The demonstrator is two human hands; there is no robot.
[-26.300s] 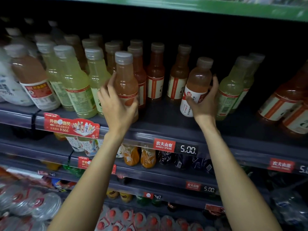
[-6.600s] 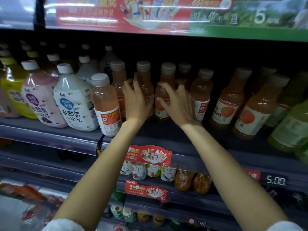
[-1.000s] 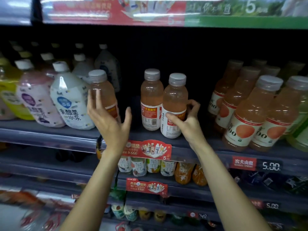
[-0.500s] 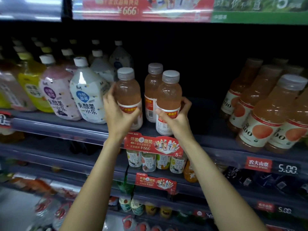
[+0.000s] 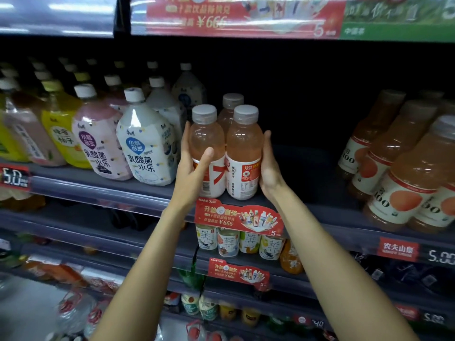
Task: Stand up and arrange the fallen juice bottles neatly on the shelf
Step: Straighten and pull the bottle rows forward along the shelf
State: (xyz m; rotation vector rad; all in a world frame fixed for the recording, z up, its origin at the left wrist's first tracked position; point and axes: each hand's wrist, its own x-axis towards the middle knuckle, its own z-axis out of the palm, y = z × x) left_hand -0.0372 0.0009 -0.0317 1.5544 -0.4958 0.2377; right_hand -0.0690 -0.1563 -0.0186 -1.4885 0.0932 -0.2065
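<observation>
Three pink-orange juice bottles with grey caps stand upright close together at the front of the shelf [image 5: 98,193]. My left hand [image 5: 194,173] wraps the left front bottle [image 5: 206,136], thumb across its label. My right hand [image 5: 269,168] presses flat against the right side of the right front bottle [image 5: 243,143]. The two front bottles touch side by side. A third bottle [image 5: 231,107] stands just behind them, mostly hidden.
White and pink milk-drink bottles [image 5: 145,143] stand just left of my left hand. Orange juice bottles [image 5: 406,173] fill the right end of the shelf, with a dark gap between. A red promo tag [image 5: 236,217] hangs below. Lower shelves hold tea bottles [image 5: 229,242].
My left hand has slid the left bottle rightward against the right one. Both hands now squeeze the pair together. The view has shifted slightly left.
</observation>
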